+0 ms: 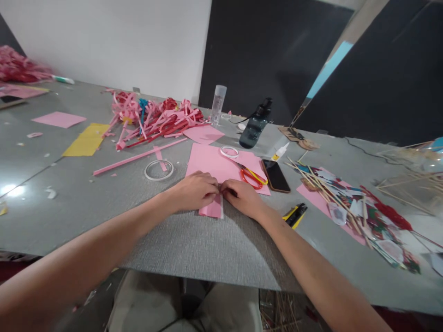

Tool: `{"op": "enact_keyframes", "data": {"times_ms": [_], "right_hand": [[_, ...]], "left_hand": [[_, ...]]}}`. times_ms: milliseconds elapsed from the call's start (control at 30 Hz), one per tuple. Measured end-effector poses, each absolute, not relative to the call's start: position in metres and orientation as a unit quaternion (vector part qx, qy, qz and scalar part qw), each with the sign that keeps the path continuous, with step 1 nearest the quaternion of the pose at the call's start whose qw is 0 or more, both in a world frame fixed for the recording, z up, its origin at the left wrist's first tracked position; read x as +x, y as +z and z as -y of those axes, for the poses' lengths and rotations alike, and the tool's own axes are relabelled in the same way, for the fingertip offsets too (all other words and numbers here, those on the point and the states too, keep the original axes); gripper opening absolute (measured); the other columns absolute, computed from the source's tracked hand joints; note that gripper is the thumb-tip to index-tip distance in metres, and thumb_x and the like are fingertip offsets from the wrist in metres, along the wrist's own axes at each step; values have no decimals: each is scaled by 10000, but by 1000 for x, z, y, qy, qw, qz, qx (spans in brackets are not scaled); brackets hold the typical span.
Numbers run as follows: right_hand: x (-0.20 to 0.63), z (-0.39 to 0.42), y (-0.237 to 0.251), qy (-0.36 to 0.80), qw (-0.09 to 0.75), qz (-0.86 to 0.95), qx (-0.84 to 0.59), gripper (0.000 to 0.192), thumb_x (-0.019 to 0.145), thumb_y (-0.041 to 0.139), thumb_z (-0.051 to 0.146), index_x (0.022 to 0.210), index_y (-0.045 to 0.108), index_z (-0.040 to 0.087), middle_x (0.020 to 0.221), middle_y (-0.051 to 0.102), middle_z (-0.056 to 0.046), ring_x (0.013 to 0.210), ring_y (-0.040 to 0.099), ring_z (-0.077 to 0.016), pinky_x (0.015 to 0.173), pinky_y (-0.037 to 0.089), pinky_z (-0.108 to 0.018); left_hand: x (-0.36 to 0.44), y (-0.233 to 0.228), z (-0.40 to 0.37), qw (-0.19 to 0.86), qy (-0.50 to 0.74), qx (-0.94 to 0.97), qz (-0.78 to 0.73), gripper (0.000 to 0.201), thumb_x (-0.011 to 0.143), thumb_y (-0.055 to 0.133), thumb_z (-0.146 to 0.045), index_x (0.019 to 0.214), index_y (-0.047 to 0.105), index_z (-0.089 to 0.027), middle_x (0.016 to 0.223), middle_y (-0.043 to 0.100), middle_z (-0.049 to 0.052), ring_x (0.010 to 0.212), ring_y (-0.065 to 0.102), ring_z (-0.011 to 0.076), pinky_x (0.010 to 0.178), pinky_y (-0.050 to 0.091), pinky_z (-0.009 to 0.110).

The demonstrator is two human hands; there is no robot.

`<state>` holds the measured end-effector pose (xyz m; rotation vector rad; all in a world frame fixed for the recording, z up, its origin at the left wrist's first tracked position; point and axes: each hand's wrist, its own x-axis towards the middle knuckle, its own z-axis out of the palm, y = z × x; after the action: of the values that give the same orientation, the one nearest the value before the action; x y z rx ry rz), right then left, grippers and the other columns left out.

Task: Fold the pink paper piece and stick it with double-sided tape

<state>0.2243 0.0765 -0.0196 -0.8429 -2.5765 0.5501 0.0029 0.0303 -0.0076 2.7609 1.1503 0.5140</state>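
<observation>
My left hand (194, 190) and my right hand (242, 196) meet at the middle of the grey table, fingertips together, pinching a small folded strip of pink paper (213, 210) that sticks out below them. Just beyond my hands lies a larger pink sheet (211, 162). On it rest red-and-yellow scissors (254, 177) close to my right hand, and a small tape ring (230, 151).
A tape ring (158, 169) and a long pink strip (138, 157) lie left; a pile of pink and red strips (152, 117) behind. Right: black phone (275, 175), glue bottle (280, 151), dark water bottle (255, 125), yellow-black cutter (295, 214), wooden sticks with cutouts (349, 203). Yellow sheet (86, 139) far left.
</observation>
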Motion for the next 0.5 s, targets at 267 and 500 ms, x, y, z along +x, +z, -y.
{"op": "enact_keyframes", "data": {"times_ms": [267, 500], "right_hand": [[225, -77, -20, 205, 200, 909, -301, 223, 864, 509, 34, 915, 654, 196, 911, 697, -28, 820, 620, -159, 753, 438, -271], [225, -75, -18, 195, 187, 917, -294, 228, 842, 544, 40, 944, 671, 200, 947, 710, -33, 852, 636, -171, 777, 456, -289]], "left_hand": [[2, -7, -30, 70, 183, 903, -382, 207, 914, 519, -164, 930, 720, -210, 978, 733, 26, 999, 648, 206, 962, 438, 369], [2, -9, -31, 74, 186, 904, -378, 190, 901, 530, -164, 920, 714, -205, 974, 724, 27, 991, 642, 206, 950, 440, 367]]}}
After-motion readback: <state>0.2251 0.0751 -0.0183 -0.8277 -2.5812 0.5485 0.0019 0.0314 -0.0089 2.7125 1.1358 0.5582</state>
